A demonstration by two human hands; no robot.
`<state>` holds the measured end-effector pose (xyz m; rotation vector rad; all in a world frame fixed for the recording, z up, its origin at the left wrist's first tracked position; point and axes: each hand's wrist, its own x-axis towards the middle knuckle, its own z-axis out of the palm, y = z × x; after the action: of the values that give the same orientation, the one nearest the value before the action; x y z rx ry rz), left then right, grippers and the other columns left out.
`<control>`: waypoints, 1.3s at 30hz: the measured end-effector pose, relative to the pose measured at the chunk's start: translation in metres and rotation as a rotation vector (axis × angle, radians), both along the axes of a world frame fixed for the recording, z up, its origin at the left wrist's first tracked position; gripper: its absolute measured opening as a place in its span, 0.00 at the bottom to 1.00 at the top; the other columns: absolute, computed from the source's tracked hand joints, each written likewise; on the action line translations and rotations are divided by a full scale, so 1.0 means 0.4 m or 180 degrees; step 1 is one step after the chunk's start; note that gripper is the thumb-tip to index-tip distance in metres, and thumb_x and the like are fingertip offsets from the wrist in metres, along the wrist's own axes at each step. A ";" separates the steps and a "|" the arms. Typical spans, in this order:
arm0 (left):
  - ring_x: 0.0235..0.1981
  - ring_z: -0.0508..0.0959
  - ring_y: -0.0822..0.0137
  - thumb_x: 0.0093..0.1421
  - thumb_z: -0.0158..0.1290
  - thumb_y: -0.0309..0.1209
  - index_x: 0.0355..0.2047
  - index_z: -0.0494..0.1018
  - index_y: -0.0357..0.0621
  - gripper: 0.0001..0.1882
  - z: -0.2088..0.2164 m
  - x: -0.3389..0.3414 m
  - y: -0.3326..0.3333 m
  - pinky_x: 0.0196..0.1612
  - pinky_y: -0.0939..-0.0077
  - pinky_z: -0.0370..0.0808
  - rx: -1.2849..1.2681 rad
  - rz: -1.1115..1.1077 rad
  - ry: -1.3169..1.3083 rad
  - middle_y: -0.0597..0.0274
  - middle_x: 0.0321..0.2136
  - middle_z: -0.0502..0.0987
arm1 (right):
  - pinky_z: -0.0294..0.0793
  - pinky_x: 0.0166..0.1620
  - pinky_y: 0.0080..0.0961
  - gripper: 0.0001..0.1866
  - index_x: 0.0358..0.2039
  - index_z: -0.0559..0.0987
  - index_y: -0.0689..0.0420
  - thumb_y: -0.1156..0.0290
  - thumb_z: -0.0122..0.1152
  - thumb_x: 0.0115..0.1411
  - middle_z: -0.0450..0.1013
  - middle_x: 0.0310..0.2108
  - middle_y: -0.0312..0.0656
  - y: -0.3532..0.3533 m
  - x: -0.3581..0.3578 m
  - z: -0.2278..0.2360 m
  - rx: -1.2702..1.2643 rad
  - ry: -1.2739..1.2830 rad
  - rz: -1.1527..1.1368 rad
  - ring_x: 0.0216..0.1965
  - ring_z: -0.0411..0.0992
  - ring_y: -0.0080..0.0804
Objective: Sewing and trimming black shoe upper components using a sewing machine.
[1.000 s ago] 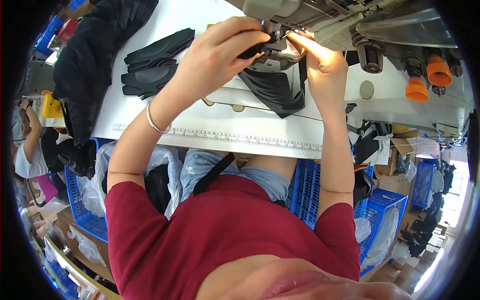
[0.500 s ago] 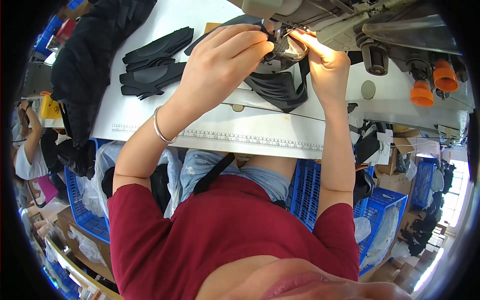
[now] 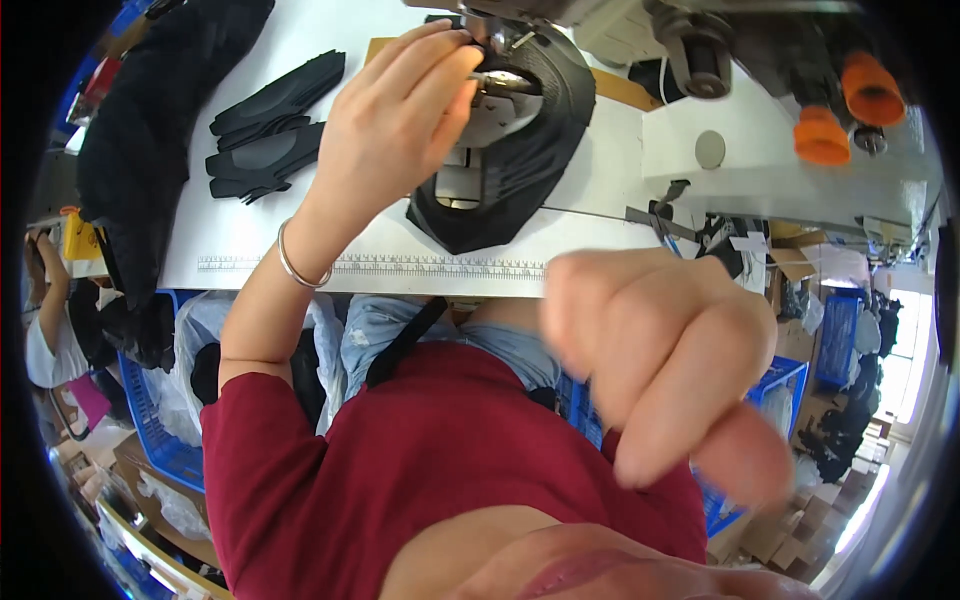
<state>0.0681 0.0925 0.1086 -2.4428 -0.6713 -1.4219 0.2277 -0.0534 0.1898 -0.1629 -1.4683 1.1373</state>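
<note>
Fabric [image 3: 545,155] lies mostly rightward of the left fingers [image 3: 452,72].

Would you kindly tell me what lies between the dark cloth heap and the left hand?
In the head view, stacked black pieces lie there on the white table.

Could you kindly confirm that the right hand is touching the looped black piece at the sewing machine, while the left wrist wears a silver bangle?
Not quite: in the head view, the right hand is apart from the looped black piece at the sewing machine, nearer the camera; the left wrist does wear a silver bangle.
</note>
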 end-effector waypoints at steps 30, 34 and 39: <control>0.49 0.79 0.52 0.47 0.60 0.30 0.36 0.82 0.57 0.13 -0.047 0.061 -0.006 0.50 0.58 0.77 0.0411 0.0260 -0.0297 0.61 0.39 0.75 | 0.75 0.43 0.28 0.22 0.49 0.79 0.68 0.60 0.51 0.71 0.77 0.41 0.46 -0.245 1.357 0.190 0.0274 -0.2685 -0.7595 0.40 0.74 0.33; 0.51 0.78 0.50 0.48 0.59 0.29 0.38 0.83 0.56 0.14 -0.051 0.054 -0.007 0.52 0.58 0.76 0.0120 0.0134 -0.0295 0.59 0.39 0.75 | 0.75 0.45 0.27 0.29 0.48 0.79 0.69 0.52 0.47 0.72 0.77 0.42 0.47 -0.230 1.430 0.203 -0.0829 -0.2281 -0.6463 0.41 0.74 0.31; 0.53 0.76 0.50 0.49 0.58 0.28 0.39 0.83 0.54 0.15 -0.046 0.049 -0.014 0.52 0.58 0.76 0.0005 0.0098 -0.0252 0.58 0.40 0.74 | 0.77 0.47 0.28 0.29 0.51 0.76 0.72 0.52 0.46 0.73 0.76 0.47 0.50 -0.171 1.310 0.123 -0.0536 -0.1432 -0.6543 0.46 0.75 0.34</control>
<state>0.0878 0.0869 0.0903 -2.3752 -0.7215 -1.5132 0.7516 -0.1218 0.2390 -1.6377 -0.7664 -0.5427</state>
